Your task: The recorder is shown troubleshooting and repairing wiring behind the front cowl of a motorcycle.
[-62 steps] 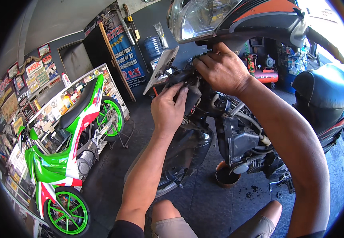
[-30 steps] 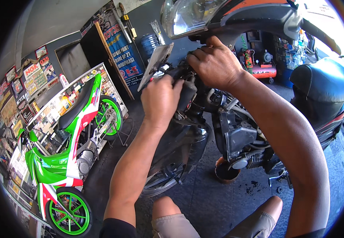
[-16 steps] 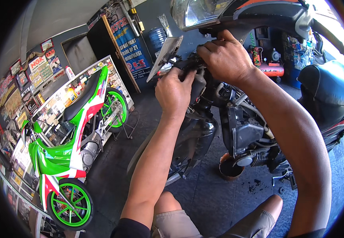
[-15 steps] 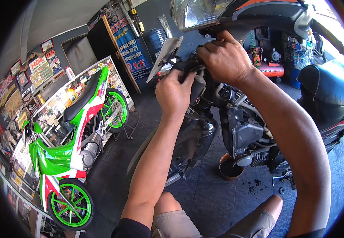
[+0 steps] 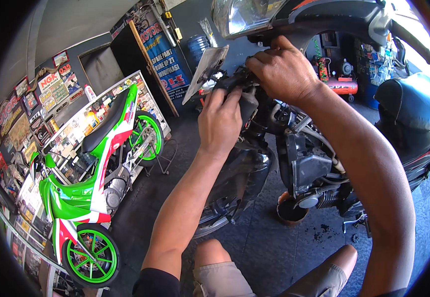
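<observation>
In front of me stands a partly stripped dark motorcycle, its headlight (image 5: 247,17) and front cowl at the top. My left hand (image 5: 220,121) is closed around a black part (image 5: 239,79) beneath the headlight, fingertips curled behind it. Beside that hand, a flat pale plate (image 5: 206,73) sticks out tilted, joined to the same dark assembly. My right hand (image 5: 287,73) is closed just under the cowl, knuckles up; its fingertips and whatever they grip are hidden. The black front fender (image 5: 249,171) and wheel lie below my left forearm. Bare engine parts (image 5: 306,163) show between my arms.
A round container (image 5: 293,210) with a dark inside stands under the engine, near dark spots on the floor. Left is a green, white and red motorcycle (image 5: 74,195) before a sticker-covered cabinet. A red compressor (image 5: 342,87) and blue drum (image 5: 371,94) stand behind.
My left hand has turned slightly, its fingers stretched further up along the black part. The right hand keeps nearly the same place. The whole view has shifted a little.
</observation>
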Demonstrator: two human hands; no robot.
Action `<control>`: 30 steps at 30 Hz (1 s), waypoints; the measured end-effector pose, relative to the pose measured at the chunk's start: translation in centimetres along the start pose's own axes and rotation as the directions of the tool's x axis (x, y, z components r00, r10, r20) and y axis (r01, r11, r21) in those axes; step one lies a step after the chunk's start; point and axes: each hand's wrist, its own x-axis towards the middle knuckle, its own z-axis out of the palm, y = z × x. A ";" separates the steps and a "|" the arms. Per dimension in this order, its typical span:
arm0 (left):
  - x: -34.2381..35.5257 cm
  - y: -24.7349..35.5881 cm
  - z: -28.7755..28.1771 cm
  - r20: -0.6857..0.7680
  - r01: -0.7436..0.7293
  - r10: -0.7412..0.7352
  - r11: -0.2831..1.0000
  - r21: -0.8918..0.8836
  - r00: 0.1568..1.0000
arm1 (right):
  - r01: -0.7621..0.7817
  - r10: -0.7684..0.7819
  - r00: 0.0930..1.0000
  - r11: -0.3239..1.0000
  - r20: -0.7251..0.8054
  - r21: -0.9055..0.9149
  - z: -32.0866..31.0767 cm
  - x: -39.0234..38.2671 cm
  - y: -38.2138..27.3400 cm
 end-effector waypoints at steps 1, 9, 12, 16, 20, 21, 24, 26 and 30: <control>0.2 0.2 0.2 -0.010 -0.001 0.001 1.000 0.027 1.000 | 0.011 -0.012 1.000 1.000 0.012 0.012 0.0 0.0 0.0; -0.3 0.8 1.6 -0.137 0.130 -0.153 0.979 -0.159 0.979 | 0.068 -0.071 0.977 0.997 -0.199 -0.024 0.8 -0.8 -0.5; -0.6 0.5 1.4 -0.124 0.140 -0.178 0.953 -0.267 0.976 | 0.000 -0.025 0.982 0.991 -0.190 -0.131 1.8 -0.5 -0.6; -1.4 0.0 0.6 -0.072 0.146 -0.187 0.915 -0.377 0.980 | 0.025 -0.071 0.972 0.979 -0.222 -0.202 2.9 0.0 -0.2; -2.0 -0.6 0.4 -0.095 0.077 -0.103 0.966 -0.246 0.990 | 0.052 -0.109 0.959 0.975 -0.261 -0.217 3.4 0.2 0.2; -2.0 -0.8 0.4 -0.078 0.070 -0.089 0.971 -0.228 0.993 | 0.061 -0.107 0.967 0.978 -0.231 -0.198 3.4 0.1 0.3; -1.7 -1.3 0.7 -0.043 0.073 -0.082 0.981 -0.178 0.996 | 0.121 -0.168 0.957 0.972 -0.235 -0.201 3.3 -0.2 0.9; -1.2 -1.6 0.8 -0.064 0.049 -0.062 0.981 -0.187 0.996 | 0.141 -0.177 0.954 0.977 -0.244 -0.159 3.3 -0.4 1.0; -0.5 -1.3 1.0 -0.034 0.119 -0.123 0.987 -0.107 0.992 | 0.112 -0.160 0.945 0.978 -0.286 -0.177 3.4 -0.3 0.7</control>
